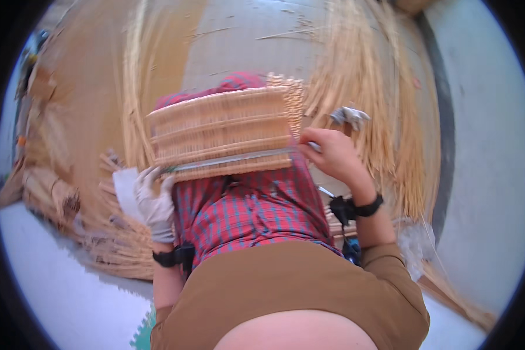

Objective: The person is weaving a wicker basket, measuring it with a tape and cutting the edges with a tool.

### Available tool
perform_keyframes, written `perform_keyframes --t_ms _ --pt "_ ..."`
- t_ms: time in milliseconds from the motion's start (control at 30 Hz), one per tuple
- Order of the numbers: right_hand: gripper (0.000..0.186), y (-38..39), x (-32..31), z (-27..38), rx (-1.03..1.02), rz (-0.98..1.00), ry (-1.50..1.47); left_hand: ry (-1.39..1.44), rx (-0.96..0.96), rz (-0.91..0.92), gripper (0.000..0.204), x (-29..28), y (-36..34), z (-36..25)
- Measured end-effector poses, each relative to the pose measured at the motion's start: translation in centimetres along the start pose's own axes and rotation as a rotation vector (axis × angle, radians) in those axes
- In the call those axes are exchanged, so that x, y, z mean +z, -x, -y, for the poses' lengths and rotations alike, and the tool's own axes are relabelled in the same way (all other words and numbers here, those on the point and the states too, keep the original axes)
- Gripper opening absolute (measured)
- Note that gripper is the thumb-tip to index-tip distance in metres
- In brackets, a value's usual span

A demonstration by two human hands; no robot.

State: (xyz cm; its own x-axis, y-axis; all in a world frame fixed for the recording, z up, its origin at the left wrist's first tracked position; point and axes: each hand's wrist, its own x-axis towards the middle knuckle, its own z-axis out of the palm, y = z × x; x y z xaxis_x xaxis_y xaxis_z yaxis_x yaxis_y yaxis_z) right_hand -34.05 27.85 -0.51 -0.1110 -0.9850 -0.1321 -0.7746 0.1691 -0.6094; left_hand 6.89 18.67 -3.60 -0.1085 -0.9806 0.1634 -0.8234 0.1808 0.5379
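A woven wicker piece (221, 125) with several raised bands lies across my lap. Along its near side runs a thin grey strip (233, 159), which looks like a measuring tape, stretched from one side edge to the other. My left hand (155, 198), in a whitish glove, has its fingertips at the strip's left end, by the corner of the wicker. My bare right hand (331, 151) is closed around the strip's right end, just off the wicker's right edge. What the left fingertips pinch is partly blurred.
A second woven piece (295, 102) shows behind the first. Long loose strips of cane (356, 64) cover the floor ahead and right, with a grey-white glove (350, 115) on them. Bundles of cane (55, 192) lie at the left. A pale wall (490, 116) stands at the right.
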Motion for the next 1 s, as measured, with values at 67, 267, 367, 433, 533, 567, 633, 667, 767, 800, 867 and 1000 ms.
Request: perform_keyframes --t_ms 67,267,367,433,533,567,633,667,767,800,867,1000 --pt "0.018 0.4 -0.1 -0.1 0.034 -0.012 -0.006 0.034 0.012 0.046 0.036 0.6 -0.2 0.4" --pt "0.019 1.1 -0.1 -0.8 0.019 -0.006 -0.06 0.185 -0.045 0.068 0.033 0.9 -0.6 1.2" --pt "0.019 1.1 -0.2 -0.9 0.024 0.02 -0.057 0.038 0.101 0.05 0.035 0.8 -0.6 2.7" --pt "0.02 1.0 0.0 -1.1 0.028 0.025 -0.054 -0.033 0.212 -0.025 0.036 1.0 -0.8 2.8" --pt "0.023 1.2 0.5 -2.1 -0.032 -0.019 -0.142 0.275 0.043 -0.016 0.032 1.8 -0.5 2.3" --pt "0.024 1.1 0.7 -2.8 -0.038 -0.054 -0.304 0.275 0.056 0.002 0.032 1.7 -0.3 2.2" --pt "0.026 1.5 1.6 -5.6 -0.002 -0.12 -0.477 0.332 -0.118 0.173 0.031 0.9 0.3 1.8" --pt "0.024 1.5 2.8 -8.3 0.097 -0.128 -0.739 0.217 -0.142 0.28 0.029 -0.1 0.5 1.3" --pt "0.029 1.6 8.0 -17.6 0.447 -0.109 -1.01 0.197 -0.033 0.476 0.028 -2.8 1.6 -0.5" --pt "0.029 2.4 10.6 -21.5 0.578 -0.079 -1.044 0.19 -0.017 0.494 0.028 -3.6 1.2 -1.2" --pt "0.03 5.8 17.2 -28.7 0.839 -0.036 -1.164 0.046 -0.095 0.431 0.022 -4.0 0.4 -2.4" --pt "0.042 12.2 25.7 -32.7 0.96 -0.239 -1.377 0.223 0.257 0.497 0.037 -1.4 -2.3 -7.1"
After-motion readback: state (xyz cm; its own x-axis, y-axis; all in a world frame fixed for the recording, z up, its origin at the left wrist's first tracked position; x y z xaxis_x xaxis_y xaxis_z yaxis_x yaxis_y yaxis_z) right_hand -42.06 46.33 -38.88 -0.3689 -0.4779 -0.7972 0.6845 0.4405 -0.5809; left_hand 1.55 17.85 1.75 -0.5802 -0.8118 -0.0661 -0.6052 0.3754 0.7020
